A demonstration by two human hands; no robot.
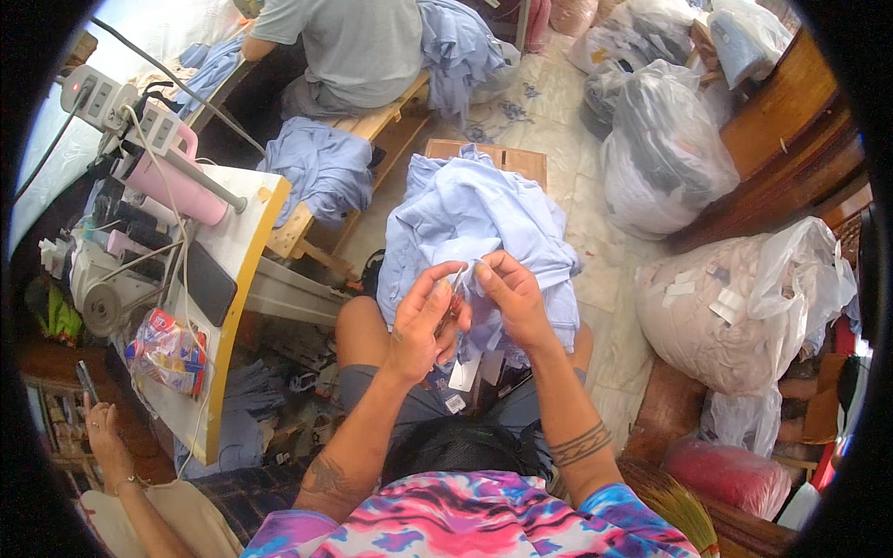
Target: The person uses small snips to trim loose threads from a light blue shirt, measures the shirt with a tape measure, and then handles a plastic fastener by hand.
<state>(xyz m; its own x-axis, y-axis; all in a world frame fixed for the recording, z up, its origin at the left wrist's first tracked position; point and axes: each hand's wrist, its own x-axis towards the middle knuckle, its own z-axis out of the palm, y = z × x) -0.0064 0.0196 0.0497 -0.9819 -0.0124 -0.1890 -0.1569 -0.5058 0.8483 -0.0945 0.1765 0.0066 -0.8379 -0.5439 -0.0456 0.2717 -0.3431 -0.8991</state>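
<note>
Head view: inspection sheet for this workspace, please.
Surface: white table with yellow edge, at the person's left.
Job's things: pale blue garment heaped over the lap; left hand and right hand pinch its edge together.
Clutter: snack packet, dark phone, pink tumbler, more blue cloth.
Grippers: both hands closed on the garment.
Cables: power strip with leads trailing across the table.
Surroundings: filled plastic sacks, a seated person's back, another person's hand.

The light blue garment (474, 219) under my fingers is soft, matt woven cloth, creased all over. Its tags (462, 374) look like smooth white paper. Beside me, clear plastic bags (665, 139) shine glossy; the bench (377, 121) is bare pale wood.
</note>
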